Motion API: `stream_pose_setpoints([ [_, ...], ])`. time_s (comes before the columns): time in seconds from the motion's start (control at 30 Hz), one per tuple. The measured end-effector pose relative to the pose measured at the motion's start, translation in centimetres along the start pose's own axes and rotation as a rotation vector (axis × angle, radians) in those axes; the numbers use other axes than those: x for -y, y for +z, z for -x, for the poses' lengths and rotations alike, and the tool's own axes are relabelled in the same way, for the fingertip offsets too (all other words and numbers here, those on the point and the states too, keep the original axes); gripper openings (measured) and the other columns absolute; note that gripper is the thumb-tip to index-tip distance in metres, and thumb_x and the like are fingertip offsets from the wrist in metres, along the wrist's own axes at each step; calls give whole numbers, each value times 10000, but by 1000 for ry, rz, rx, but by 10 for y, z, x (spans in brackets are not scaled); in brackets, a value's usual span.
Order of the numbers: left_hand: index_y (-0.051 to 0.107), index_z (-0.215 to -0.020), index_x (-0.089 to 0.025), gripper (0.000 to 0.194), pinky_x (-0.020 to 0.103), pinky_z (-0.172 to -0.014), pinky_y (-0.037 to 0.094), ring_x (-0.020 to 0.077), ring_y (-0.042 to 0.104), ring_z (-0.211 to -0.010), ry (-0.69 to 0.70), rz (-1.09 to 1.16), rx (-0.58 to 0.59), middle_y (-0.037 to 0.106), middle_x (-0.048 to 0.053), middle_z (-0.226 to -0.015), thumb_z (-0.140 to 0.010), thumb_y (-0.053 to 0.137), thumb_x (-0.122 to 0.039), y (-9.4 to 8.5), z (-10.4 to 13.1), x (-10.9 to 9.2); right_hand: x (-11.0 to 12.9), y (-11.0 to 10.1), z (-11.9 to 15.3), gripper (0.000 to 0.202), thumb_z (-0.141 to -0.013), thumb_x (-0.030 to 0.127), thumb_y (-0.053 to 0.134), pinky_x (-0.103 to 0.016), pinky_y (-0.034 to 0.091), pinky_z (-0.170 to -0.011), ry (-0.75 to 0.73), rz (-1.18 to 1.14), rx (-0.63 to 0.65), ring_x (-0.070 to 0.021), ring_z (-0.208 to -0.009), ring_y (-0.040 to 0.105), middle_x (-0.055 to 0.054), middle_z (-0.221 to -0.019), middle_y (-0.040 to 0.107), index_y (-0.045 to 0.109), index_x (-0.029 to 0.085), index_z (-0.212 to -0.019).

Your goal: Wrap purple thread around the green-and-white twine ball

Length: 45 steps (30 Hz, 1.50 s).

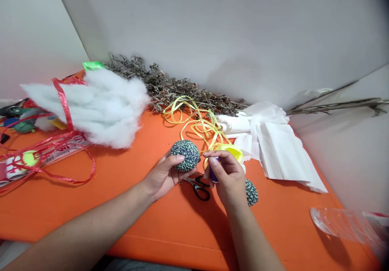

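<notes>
In my left hand point(165, 173) is a round, flattened ball of dark green and white yarn point(186, 152), with the thumb pressed on its front. To its right, my right hand point(226, 171) closes around a small purple cylinder point(214, 169) that looks like a thread spool. The thumb and index finger of that hand point toward the ball; whether they pinch a thread or needle is too small to tell. Black-handled scissors point(200, 190) lie on the table between the hands. A second green and white yarn piece point(251, 192) rests partly hidden behind my right wrist.
White fibre stuffing point(103, 105) and red ribbon point(63, 105) occupy the left of the orange table point(146, 230). Yellow ribbon point(197, 125) lies beyond the hands, before dried plant stems point(182, 88). White sheets point(282, 153) and a clear plastic container point(343, 224) are on the right.
</notes>
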<state>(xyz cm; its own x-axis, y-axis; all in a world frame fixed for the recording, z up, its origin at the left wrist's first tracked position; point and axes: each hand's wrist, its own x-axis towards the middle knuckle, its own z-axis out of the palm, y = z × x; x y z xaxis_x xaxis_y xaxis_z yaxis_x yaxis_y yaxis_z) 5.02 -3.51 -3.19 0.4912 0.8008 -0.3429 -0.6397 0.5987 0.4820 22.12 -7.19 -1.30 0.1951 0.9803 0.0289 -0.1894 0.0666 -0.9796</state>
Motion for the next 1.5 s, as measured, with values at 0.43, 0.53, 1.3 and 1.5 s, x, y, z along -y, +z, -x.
stream_pose_setpoints([
  [0.43, 681, -1131, -111, 405, 308, -839, 630, 280, 717, -1084, 0, -13, 70, 759, 147, -1135, -744, 746, -216, 2, 2, -3, 3, 3, 1, 203, -859, 315, 773, -180, 460, -350, -166, 105, -183, -83, -440, 576, 34, -739, 650, 590, 229, -884],
  [0.53, 681, -1127, -106, 421, 319, -844, 630, 284, 717, -1075, -7, -14, 34, 756, 158, -1139, -728, 761, -215, 2, 2, -2, 3, 3, 2, 194, -871, 312, 760, -178, 455, -350, -196, 113, -195, -77, -439, 580, 31, -776, 657, 585, 230, -888],
  [1.3, 708, -1044, -115, 349, 253, -585, 577, 288, 750, -929, -82, 70, 127, 786, 143, -978, -732, 664, -265, 1, 2, -6, -1, 1, 3, 282, -803, 324, 826, -146, 400, -322, -54, 69, -123, -59, -395, 551, 51, -722, 640, 566, 224, -844],
  [1.5, 746, -969, -100, 336, 271, -543, 555, 231, 712, -746, -19, 123, 115, 776, 118, -858, -676, 666, -244, 1, 2, -5, -4, 3, 2, 338, -783, 344, 843, -121, 371, -294, 65, -17, -52, -51, -344, 493, 100, -573, 557, 532, 229, -848],
])
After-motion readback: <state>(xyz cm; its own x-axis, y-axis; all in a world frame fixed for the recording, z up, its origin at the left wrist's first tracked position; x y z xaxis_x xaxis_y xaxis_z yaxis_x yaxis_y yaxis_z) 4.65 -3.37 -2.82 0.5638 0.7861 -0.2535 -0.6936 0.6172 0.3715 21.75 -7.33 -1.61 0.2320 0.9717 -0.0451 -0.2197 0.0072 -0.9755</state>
